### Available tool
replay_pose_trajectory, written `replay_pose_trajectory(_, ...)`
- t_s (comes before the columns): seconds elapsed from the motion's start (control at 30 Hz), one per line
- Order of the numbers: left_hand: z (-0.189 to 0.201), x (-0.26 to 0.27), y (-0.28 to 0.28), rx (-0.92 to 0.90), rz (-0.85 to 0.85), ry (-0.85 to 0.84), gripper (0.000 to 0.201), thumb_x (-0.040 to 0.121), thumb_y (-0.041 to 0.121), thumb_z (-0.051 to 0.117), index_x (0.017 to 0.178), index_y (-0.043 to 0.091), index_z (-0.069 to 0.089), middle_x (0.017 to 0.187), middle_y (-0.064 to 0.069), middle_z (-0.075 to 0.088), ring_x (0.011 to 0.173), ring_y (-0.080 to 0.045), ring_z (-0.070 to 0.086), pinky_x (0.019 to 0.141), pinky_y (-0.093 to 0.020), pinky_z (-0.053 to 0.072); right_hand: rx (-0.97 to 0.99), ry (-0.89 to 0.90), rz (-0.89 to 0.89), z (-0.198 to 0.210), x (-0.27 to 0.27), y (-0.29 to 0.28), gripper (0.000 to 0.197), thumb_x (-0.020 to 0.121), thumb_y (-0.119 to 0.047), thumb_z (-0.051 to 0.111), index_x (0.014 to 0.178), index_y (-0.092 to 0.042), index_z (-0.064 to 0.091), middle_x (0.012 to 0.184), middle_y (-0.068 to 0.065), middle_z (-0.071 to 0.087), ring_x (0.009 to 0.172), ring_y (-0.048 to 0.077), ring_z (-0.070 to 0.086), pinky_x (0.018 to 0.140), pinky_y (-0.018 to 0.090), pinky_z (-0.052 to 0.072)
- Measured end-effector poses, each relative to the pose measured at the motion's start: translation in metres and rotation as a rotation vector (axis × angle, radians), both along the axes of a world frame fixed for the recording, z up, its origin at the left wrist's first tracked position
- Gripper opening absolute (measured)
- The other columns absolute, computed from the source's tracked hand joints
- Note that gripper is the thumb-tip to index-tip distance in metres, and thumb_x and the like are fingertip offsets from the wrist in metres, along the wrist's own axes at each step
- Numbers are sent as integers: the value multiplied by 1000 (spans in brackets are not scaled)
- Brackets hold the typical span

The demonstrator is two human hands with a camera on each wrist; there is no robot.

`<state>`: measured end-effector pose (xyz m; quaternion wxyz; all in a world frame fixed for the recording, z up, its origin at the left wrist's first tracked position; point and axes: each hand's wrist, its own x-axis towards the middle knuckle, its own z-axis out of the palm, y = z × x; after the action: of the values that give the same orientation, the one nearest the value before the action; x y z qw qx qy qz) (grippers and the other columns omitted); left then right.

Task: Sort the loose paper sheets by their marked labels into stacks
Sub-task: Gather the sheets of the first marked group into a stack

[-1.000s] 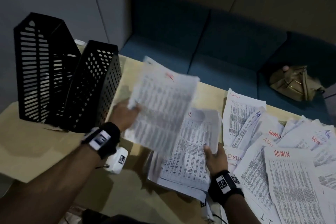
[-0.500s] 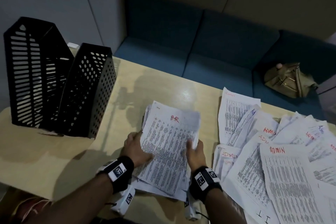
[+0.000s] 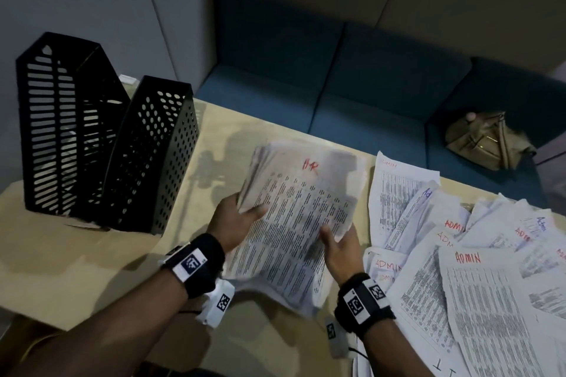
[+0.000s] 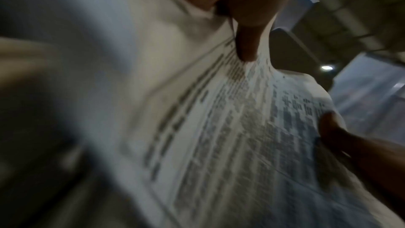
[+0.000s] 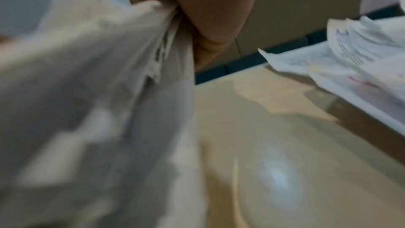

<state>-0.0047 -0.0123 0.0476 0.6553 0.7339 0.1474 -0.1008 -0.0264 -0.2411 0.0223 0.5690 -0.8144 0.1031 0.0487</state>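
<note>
The left hand (image 3: 234, 223) grips the left edge of the HR stack (image 3: 294, 223), thumb on the top sheet and fingers beneath. The right hand (image 3: 338, 246) grips the stack's right edge, thumb on top. The stack is lifted off the table (image 3: 76, 269), its far end raised and its near end sagging. The left wrist view alone shows the thumb tip (image 4: 247, 48) pressed onto the printed rows, with the right hand (image 4: 342, 138) at the opposite edge. The right wrist view alone shows the stack's underside (image 5: 98, 110), bare tabletop (image 5: 285, 162) under it, and the lifted edges of the loose sheets (image 5: 355, 61); both wrist views are blurred. Right of the stack, loose sheets marked ADMIN (image 3: 477, 269) lie overlapped on the table. Left of the stack stand two black file holders (image 3: 101, 144), side by side and touching; their contents cannot be told. Beyond the stack is a blue sofa (image 3: 337, 86), with a tan bag (image 3: 487, 141) on its seat.
</note>
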Motion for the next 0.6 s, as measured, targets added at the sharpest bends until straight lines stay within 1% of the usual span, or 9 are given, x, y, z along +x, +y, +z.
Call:
replay_pose_trajectory(0.07, 32, -5, -11, -52, 19, -128, 21, 85, 15, 70, 104, 7, 67, 80, 16, 71, 83, -1, 67, 75, -15, 53, 67, -95, -64, 15, 5, 2, 37, 92, -28, 56, 125, -17, 47, 119, -3, 63, 109, 7, 60, 88, 29, 54)
replay_pose_trajectory(0.13, 57, -11, -22, -179, 39, -163, 17, 75, 16, 81, 84, 10, 68, 70, 15, 67, 71, -8, 65, 69, -14, 54, 98, -176, -101, 26, 8, 3, 28, 92, -25, 56, 117, -16, 48, 111, -8, 62, 102, -8, 57, 82, 15, 51)
replay_pose_trajectory(0.2, 62, -14, -27, -488, 61, -86, 48, 28, 45, 96, 58, 16, 73, 58, 9, 68, 58, -4, 66, 64, -16, 55, 62, -219, -127, 31, 7, 6, 32, 87, -32, 55, 114, -15, 49, 102, -12, 62, 93, -13, 57, 73, 11, 50)
replay_pose_trajectory(0.23, 57, -17, -28, -583, -35, -123, 54, 19, 53, 93, 59, 21, 77, 64, 6, 73, 63, 1, 68, 64, -11, 53, 33, -213, -125, 30, 5, 8, 34, 85, -35, 55, 113, -15, 51, 100, -10, 63, 94, -8, 59, 73, 16, 51)
replay_pose_trajectory(0.3, 55, -14, -29, -521, -114, -355, 42, 65, 45, 82, 99, 20, 78, 104, -1, 75, 100, -1, 67, 88, -10, 47, -4, -158, -103, 24, -1, 10, 40, 86, -39, 57, 116, -13, 51, 103, -2, 65, 100, 13, 63, 79, 32, 56)
replay_pose_trajectory(0.33, 58, -11, -25, -449, -98, -341, 37, 78, 40, 73, 109, 20, 74, 112, -2, 72, 106, -6, 66, 90, -14, 48, -26, -136, -99, 21, -3, 10, 45, 86, -40, 60, 119, -13, 49, 107, 1, 65, 102, 19, 62, 82, 39, 56)
replay_pose_trajectory(0.4, 42, -17, -14, -242, -161, -444, 51, 77, 37, 74, 125, 25, 61, 127, -5, 61, 111, -11, 63, 90, -19, 50, -26, -130, -105, 27, -3, 7, 52, 85, -36, 66, 126, -14, 42, 115, 2, 63, 106, 19, 60, 86, 44, 55)
replay_pose_trajectory(0.5, 37, -1, -4, 198, -211, -856, 80, 84, 28, 66, 149, 31, 19, 146, -14, 34, 127, -22, 51, 100, -24, 46, 108, -227, -152, 50, 7, 0, 59, 84, -16, 68, 129, -10, 31, 112, -7, 55, 97, -9, 58, 76, 17, 54)
replay_pose_trajectory(0.6, 57, 17, -1, 326, -299, -1093, 62, 92, 25, 58, 145, 35, 28, 142, -14, 36, 128, -18, 48, 97, -34, 50, 47, -445, -202, 78, 24, -2, 66, 82, -5, 70, 128, -15, 24, 110, -16, 42, 97, -14, 53, 78, 3, 45)
